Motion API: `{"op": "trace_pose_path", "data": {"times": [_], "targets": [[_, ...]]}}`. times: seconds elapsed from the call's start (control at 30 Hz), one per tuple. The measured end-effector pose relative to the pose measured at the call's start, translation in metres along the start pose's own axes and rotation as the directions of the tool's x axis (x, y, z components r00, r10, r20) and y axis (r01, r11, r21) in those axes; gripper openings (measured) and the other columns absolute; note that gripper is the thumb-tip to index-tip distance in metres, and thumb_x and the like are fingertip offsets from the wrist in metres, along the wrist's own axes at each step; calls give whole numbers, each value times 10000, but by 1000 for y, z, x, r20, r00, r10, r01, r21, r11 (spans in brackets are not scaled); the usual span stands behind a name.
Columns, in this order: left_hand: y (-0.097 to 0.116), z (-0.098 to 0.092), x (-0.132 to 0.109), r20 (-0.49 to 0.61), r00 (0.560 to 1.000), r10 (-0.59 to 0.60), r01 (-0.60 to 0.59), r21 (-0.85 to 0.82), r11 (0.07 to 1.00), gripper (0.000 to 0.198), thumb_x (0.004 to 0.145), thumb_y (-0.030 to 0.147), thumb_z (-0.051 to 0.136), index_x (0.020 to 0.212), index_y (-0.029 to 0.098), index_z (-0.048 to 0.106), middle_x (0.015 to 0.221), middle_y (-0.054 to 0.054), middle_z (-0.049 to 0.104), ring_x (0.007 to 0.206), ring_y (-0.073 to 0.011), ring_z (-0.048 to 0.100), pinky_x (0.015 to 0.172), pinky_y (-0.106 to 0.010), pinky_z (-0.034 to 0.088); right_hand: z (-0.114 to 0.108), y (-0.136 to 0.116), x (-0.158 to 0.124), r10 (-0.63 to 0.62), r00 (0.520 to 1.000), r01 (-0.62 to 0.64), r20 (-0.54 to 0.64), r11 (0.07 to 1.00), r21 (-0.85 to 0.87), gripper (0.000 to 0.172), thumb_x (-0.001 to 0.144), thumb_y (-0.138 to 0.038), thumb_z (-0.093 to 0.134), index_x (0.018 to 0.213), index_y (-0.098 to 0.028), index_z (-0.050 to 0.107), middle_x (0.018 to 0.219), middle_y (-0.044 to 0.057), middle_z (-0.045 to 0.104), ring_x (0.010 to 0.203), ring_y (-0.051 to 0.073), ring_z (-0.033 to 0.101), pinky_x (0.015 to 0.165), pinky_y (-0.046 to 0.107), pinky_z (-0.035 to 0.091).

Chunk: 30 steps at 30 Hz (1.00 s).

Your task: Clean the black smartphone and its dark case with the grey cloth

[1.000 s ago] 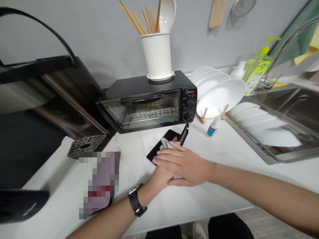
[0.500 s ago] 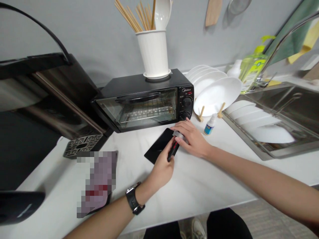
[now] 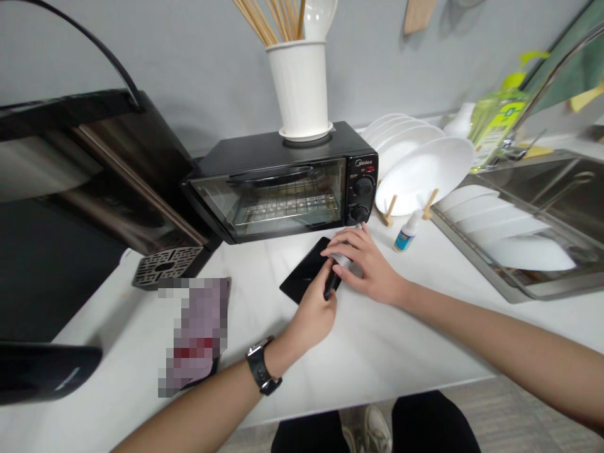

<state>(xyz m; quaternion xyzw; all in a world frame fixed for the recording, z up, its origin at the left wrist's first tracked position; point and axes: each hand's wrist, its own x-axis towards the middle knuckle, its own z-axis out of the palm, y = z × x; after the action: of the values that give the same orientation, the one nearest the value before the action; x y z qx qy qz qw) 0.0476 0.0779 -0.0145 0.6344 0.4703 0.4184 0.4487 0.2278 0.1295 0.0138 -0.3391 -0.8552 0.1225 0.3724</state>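
My left hand [image 3: 318, 308] is closed around a narrow black object [image 3: 331, 287], whose kind I cannot make out. A thin greyish, see-through piece [image 3: 340, 259] lies at its upper end, under the fingers of my right hand [image 3: 370, 267]. The right fingers are bent over that piece with the thumb below, pressing on it. Beneath and to the left of both hands, a flat black rectangular panel [image 3: 302, 277] lies on the white counter [image 3: 358, 352]. To the right of my right hand stands a small spray bottle [image 3: 408, 231] with a blue label.
A black toaster oven [image 3: 278, 189] stands behind the hands, bearing a white cup [image 3: 299, 88] of chopsticks. White plates [image 3: 427, 173] lean in a rack beside it. Bowls [image 3: 528, 248] sit at the sink [image 3: 500, 283]. A blurred-out flat device [image 3: 202, 327] lies left, near a dark machine [image 3: 155, 189].
The view has shifted slightly, so the surroundings appear further right and a little higher. Both hands keep their grip; red marks on the black object no longer show.
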Motion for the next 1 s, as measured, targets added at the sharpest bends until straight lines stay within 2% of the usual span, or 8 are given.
{"op": "trace_pose_path", "data": {"times": [0.13,0.27,0.33,0.47,0.63,0.8,0.9,1.0], "targets": [[-1,0,0,0,996,86,-86,-15,996,645,871,162,583,1500,224,454,1562,-93,514,1515,-275,410,1299,-461,273,7,-13,-5,-98,995,97,19,995,27,386,1026,-492,486,1306,-259,614,1297,95,652,1272,285,565,1263,627,89],[-3,0,2,44,989,143,-143,-18,990,512,816,220,668,1322,205,588,1419,-123,609,1376,-347,540,1225,-517,390,13,-25,-9,-351,918,333,183,935,121,623,1028,-600,429,1488,-180,455,1418,142,617,1395,285,499,1290,568,119],[0,0,3,31,991,133,-133,-23,991,492,818,217,663,1304,206,589,1411,-126,614,1369,-346,544,1219,-519,393,11,-18,-7,-356,914,345,193,934,92,662,1041,-616,393,1522,-162,415,1452,156,596,1411,283,489,1285,552,169],[17,-1,2,-177,976,123,-140,-87,986,508,894,216,611,1390,233,503,1465,-101,575,1402,-271,531,1232,-455,385,1,12,2,-142,989,143,30,989,-41,548,1061,-568,383,1428,-179,504,1354,165,648,1270,314,585,1194,582,330],[33,-3,-1,-386,912,143,-218,-160,963,373,969,326,635,1324,230,572,1313,-76,696,1210,-230,683,1085,-369,540,1,18,1,68,997,-66,-23,994,87,433,1108,-465,257,1119,-192,593,975,105,701,913,247,676,828,371,528],[38,-4,-9,-218,943,250,-266,-43,963,333,1037,373,562,1288,195,690,1349,-99,702,1377,-264,578,1214,-399,423,11,-8,-10,-16,990,-21,137,963,269,465,1101,-545,250,904,-224,524,731,2,600,623,161,559,642,287,459],[40,-5,-14,-208,930,304,-315,-22,949,364,1066,363,501,1356,219,668,1400,-94,676,1437,-258,517,1267,-410,342,15,-13,-14,153,987,-128,-45,928,349,487,1100,-540,288,757,-229,439,644,-33,483,570,128,453,582,266,392],[38,-7,-16,-232,925,301,-323,-62,944,370,1072,363,487,1380,238,649,1425,-80,658,1433,-244,516,1287,-408,297,14,-14,-12,342,881,-203,-326,897,393,519,1084,-579,321,691,-241,366,599,-45,385,549,128,373,527,269,333]]}}
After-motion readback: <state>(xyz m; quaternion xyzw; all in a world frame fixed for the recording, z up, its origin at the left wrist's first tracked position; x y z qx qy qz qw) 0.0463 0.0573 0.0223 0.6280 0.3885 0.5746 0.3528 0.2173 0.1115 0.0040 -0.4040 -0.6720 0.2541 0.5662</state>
